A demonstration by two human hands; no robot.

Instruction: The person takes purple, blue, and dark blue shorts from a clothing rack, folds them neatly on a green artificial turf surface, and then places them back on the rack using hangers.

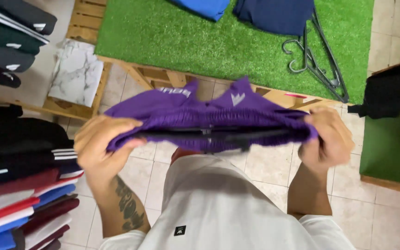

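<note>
A pair of purple shorts (195, 115) with an elastic waistband is stretched flat between my hands at chest height. My left hand (100, 146) grips the waistband's left end, thumb on top. My right hand (327, 139) pinches the right end. The two legs of the shorts point away from me, with small white marks on them. Below the shorts I see my own white shirt (223, 208).
A wooden pallet table topped with green artificial grass (200, 41) stands ahead, carrying a blue garment (204, 7), a navy garment (274, 14) and dark hangers (318, 65). Stacks of folded clothes (19, 185) fill the left side. A marble slab (75, 71) lies on a low pallet. A dark garment (392, 90) rests at right.
</note>
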